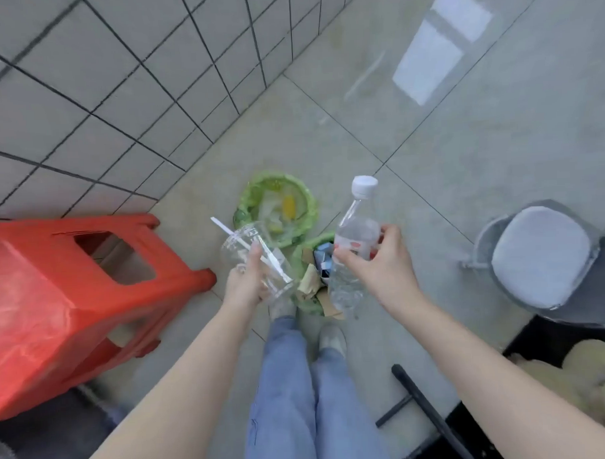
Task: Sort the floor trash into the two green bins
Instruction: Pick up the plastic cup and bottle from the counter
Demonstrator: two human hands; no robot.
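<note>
Head view looks straight down past your legs to the two green bins against the tiled wall. Your left hand [248,282] grips a clear plastic cup [257,261] with a white straw [232,237] poking out of it, fingers curled round its side. Your right hand [381,264] grips a clear water bottle [353,251] by its middle, white cap up and tilted away from you.

Both items hang above the near bin [300,255], which holds cardboard scraps and a blue-and-white packet. The far bin [276,204], just beyond and touching it, holds yellow and pale scraps that look like food waste. So you are at the drop step. By my reading the cup and bottle belong with the dry packaging in the near bin, and the next move calls for lowering each over its opening before you let go, since the opening is crowded.

The frame is blurred. The near bin's rim is largely hidden behind your hands and the bottle, and I cannot tell whether the bottle holds any water. A red stool [74,306] stands to your left.
</note>
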